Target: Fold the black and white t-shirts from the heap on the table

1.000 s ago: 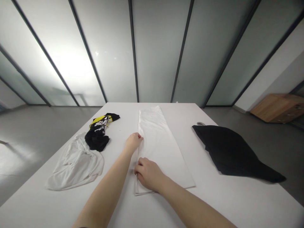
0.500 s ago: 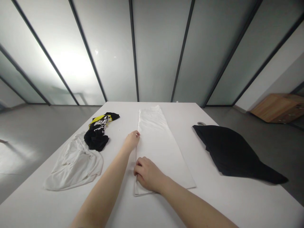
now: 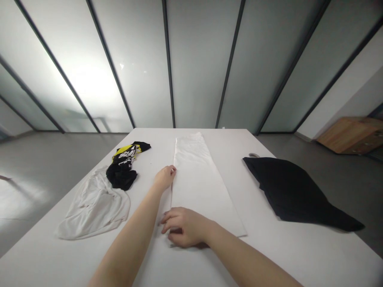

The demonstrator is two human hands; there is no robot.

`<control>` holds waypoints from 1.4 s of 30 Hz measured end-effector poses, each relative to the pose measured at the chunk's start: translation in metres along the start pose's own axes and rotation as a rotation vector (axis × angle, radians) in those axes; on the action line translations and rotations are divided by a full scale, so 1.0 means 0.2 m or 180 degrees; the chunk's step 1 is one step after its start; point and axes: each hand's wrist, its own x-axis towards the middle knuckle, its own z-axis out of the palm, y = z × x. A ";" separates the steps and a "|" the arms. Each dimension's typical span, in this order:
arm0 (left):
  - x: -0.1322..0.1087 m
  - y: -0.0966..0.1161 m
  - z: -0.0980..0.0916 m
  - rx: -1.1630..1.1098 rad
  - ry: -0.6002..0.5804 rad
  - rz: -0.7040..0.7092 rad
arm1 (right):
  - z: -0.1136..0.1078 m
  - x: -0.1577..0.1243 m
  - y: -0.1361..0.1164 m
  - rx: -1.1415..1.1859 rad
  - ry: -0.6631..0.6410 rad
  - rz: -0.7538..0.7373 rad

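Your right grip (image 3: 184,227) was loosely open, fingers spread over the near left corner of the long folded white cloth (image 3: 200,187). Your left grip (image 3: 164,178) lay curled at the cloth's left edge; whether it pinched, you cannot tell. The cloth lay flat on the white counter (image 3: 299,255) and would handle light, soft and limp, so take it by the near corners. A crumpled white garment (image 3: 92,205) and black-and-yellow garment (image 3: 122,169) lay left, a black garment (image 3: 293,191) right.
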 end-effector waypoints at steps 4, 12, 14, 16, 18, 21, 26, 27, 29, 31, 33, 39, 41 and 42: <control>-0.03 -0.02 0.01 -0.0109 0.0011 -0.0007 | -0.13 -0.01 -0.03 -0.0013 0.0307 0.0532; -0.07 0.04 0.03 0.0297 -0.0047 -0.0036 | -0.44 -0.24 0.09 -0.0626 0.0930 0.1516; -0.15 0.06 0.02 0.0377 -0.0097 0.0071 | -0.46 -0.38 0.12 -0.0849 0.0798 0.1717; -0.29 0.06 0.00 0.0288 -0.0164 0.0292 | -0.44 -0.54 0.11 -0.0908 0.0461 0.1895; -0.47 0.06 -0.02 -0.0033 -0.0343 0.0790 | -0.42 -0.68 0.07 -0.0835 0.0055 0.1974; -0.73 0.05 -0.06 -0.0371 -0.0941 0.1319 | -0.40 -0.82 -0.01 -0.0695 -0.0086 0.2111; -0.89 0.09 -0.17 -0.0193 -0.1523 0.1530 | -0.41 -0.84 -0.08 -0.0656 0.0027 0.2253; -0.89 0.09 -0.19 -0.0103 -0.1622 0.1494 | -0.42 -0.84 -0.08 -0.0660 0.0024 0.2250; -0.87 0.10 -0.24 0.0074 -0.1784 0.1385 | -0.43 -0.84 -0.08 -0.0631 0.0004 0.2206; -0.86 0.10 -0.27 0.0233 -0.1899 0.1316 | -0.45 -0.86 -0.08 -0.0560 -0.0044 0.2164; -0.87 0.09 -0.30 0.0309 -0.1966 0.1323 | -0.46 -0.88 -0.09 -0.0515 -0.0084 0.2172; -0.88 0.09 -0.29 0.0133 -0.1946 0.1557 | -0.48 -0.91 -0.10 -0.0496 -0.0051 0.2210; -0.88 0.09 -0.27 0.0107 -0.1955 0.1627 | -0.48 -0.90 -0.10 -0.0512 -0.0023 0.2178; -0.88 0.09 -0.26 0.0117 -0.1965 0.1637 | -0.48 -0.90 -0.09 -0.0519 -0.0008 0.2161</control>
